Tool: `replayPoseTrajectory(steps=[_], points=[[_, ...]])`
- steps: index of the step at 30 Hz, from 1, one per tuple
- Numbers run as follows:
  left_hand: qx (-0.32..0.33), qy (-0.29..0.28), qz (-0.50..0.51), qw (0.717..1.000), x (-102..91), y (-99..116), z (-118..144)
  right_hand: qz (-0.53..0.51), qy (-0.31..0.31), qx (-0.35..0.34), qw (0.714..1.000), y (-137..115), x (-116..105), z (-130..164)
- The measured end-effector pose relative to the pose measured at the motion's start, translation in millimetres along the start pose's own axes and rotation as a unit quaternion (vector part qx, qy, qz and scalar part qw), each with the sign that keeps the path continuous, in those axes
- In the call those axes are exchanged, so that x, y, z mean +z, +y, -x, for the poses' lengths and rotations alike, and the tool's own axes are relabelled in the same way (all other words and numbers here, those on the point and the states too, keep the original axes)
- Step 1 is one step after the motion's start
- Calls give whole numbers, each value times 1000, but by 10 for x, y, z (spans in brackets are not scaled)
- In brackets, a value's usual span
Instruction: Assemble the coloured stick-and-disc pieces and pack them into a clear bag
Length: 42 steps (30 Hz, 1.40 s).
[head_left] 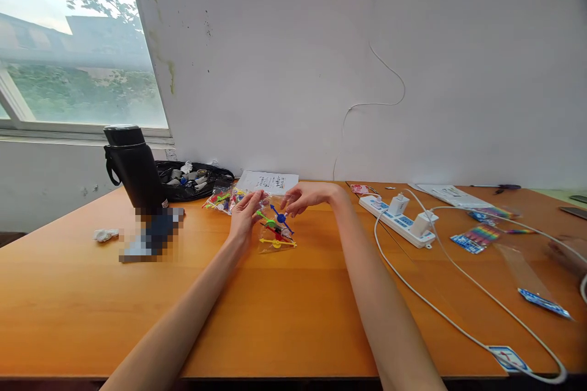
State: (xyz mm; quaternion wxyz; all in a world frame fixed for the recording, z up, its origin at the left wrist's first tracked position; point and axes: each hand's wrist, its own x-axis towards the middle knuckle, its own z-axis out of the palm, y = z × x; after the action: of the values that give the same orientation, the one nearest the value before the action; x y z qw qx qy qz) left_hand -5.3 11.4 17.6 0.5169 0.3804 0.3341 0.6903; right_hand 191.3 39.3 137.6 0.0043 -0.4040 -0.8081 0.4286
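My left hand (246, 214) is closed on the upper left edge of a clear plastic bag (266, 248), pinched between thumb and fingers. In or against the bag are plastic arrow spinners: a blue arrow spinner (281, 218), a green arrow spinner (269, 222), and a yellow arrow spinner (276, 244), with red and black pieces between them. My right hand (305, 197) hangs at the bag's upper right, fingers bent and apart, close beside the blue spinner. Whether its fingertips touch the bag is unclear. Behind my left hand lie more bagged colourful pieces (220, 200).
A black bottle (137, 171) stands left, by a pixelated patch and crumpled tissue (106, 235). Behind are a black bag of rubbish (206, 186) and paper (268, 181). Right lie a power strip (397, 220), white cables and rainbow packets (479, 237). Another person's hand (567, 253) is far right.
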Motion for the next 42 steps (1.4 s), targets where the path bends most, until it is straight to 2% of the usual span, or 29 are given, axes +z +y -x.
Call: replayPoseTrajectory(steps=[6, 12, 14, 18, 22, 28, 34, 37, 42], points=[[11, 12, 23, 1000, -40, 9, -44, -60, 1, -14, 998, -39, 68, -54], [-13, -44, 59, 997, -60, 45, -42, -57, 41, -25, 997, 30, -17, -4], [-35, -40, 62, 997, -88, -4, -66, -53, 56, -28, 997, 54, -58, 43], [-77, 0, -19, 997, -119, -163, -97, -44, 108, -29, 993, 24, -118, 188], [-61, -37, -95, 993, -88, -236, -67, -44, 170, -37, 984, -94, -138, 304], [-48, -62, -123, 989, -61, -217, -31, -77, 255, -101, 959, -287, -98, 329], [-31, -89, -172, 980, -41, -257, -16, -116, 237, -176, 948, -444, 26, 230], [-16, -115, -205, 972, -25, -306, -4, -143, 224, -214, 940, -502, 116, 79], [25, -166, -250, 954, -24, -343, 0, -196, 165, -246, 935, -599, 313, -250]])
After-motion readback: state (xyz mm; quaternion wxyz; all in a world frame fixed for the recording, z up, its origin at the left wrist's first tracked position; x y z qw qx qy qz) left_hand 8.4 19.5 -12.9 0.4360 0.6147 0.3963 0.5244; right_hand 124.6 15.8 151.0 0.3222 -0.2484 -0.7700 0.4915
